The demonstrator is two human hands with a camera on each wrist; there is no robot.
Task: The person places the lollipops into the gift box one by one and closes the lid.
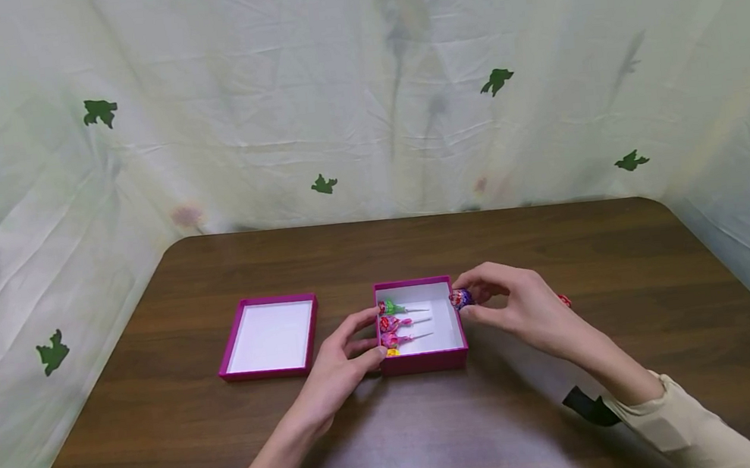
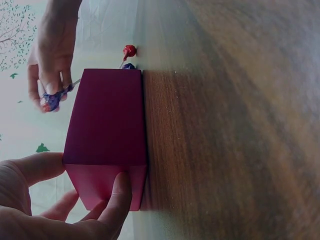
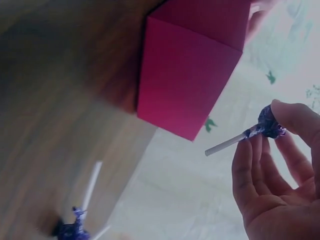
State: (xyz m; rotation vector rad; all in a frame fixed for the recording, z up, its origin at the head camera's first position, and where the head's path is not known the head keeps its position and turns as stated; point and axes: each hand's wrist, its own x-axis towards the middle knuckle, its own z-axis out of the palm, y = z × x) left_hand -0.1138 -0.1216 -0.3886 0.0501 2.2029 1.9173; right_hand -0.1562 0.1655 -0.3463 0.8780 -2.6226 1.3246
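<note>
Pinching a purple-wrapped lollipop (image 1: 460, 299) by its head, the right hand (image 1: 523, 310) is holding it just over the right rim of the box (image 1: 424, 358), stick pointing away from the palm in the right wrist view. The left hand (image 1: 343, 359) is gripping the box at its front-left corner, thumb on the near wall and fingers along the left side. The box is sitting near the table's (image 1: 553, 230) middle, open, with three lollipops (image 1: 394, 323) lying inside against its left wall, sticks pointing right. The lid (image 1: 269, 338) is lying upturned to the left of the box, apart from it. More lollipops (image 3: 75, 229) are lying on the table behind the right hand, toward the right edge.
</note>
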